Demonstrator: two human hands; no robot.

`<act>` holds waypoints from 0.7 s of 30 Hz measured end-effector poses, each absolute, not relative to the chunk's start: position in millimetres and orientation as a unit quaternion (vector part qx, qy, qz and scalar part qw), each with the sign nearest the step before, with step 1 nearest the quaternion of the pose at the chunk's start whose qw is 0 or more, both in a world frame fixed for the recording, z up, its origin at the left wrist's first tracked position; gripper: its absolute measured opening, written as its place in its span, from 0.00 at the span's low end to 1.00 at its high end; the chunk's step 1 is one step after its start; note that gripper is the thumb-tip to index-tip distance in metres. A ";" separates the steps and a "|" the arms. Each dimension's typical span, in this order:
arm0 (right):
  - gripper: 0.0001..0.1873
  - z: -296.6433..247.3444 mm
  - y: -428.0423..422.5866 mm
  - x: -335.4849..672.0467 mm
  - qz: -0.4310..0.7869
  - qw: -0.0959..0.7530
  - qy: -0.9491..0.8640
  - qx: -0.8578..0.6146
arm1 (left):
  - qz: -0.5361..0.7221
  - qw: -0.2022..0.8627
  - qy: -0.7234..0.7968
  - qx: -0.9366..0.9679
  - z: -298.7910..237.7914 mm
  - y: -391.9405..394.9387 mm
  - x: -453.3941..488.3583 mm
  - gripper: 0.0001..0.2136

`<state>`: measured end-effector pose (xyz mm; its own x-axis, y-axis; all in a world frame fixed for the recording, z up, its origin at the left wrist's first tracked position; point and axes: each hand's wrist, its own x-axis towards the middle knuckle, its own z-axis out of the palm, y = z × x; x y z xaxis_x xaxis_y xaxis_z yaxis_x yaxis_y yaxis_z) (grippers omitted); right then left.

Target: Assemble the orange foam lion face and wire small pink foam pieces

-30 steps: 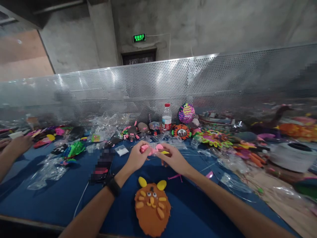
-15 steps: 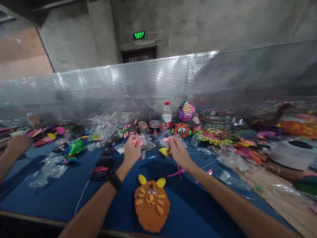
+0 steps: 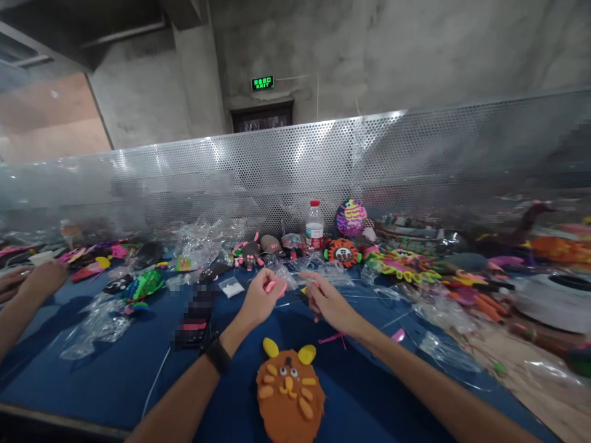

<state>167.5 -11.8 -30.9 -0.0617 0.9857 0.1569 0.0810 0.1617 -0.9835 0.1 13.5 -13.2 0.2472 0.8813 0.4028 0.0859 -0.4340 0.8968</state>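
My left hand point(image 3: 262, 298) is closed around a lump of pink modelling clay point(image 3: 276, 285), which shows at the fingertips. A short way to its right, my right hand point(image 3: 330, 303) has its fingers drawn together in a pinch; what is in them, if anything, I cannot make out. Behind its fingertips a bit of yellow point(image 3: 303, 291) shows, mostly covered. Below both hands lies a brown clay lion face point(image 3: 290, 400) with yellow ears, googly eyes and orange-yellow whiskers. Pink plastic tools point(image 3: 339, 339) rest under my right forearm.
A phone point(image 3: 194, 323) with a cable lies left of my left wrist. Behind the hands stand a red-capped bottle point(image 3: 314, 227), clay figures point(image 3: 344, 252) and clear plastic wrappers point(image 3: 203, 243). Another person's hand point(image 3: 44, 284) is at the far left. A white roll point(image 3: 554, 301) sits at right.
The view has tilted up slightly. My hands have come closer together, and the pink piece at my right fingertips no longer shows. Pink clay remains in my left hand.
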 end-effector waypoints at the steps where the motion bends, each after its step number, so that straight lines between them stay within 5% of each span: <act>1: 0.19 -30.4 -12.0 168.4 0.425 0.494 -0.594 -0.472 | 0.498 0.400 0.354 0.684 -14.1 14.0 -0.1 0.15; 10: 0.20 -22.6 -21.1 167.8 0.221 0.430 -0.742 -0.465 | 0.460 0.407 0.359 0.703 -13.3 10.0 2.0 0.13; 21: 0.25 -28.1 -1.9 179.3 0.361 0.509 -0.636 -0.453 | 0.333 0.497 0.362 0.715 -7.5 7.2 -2.4 0.20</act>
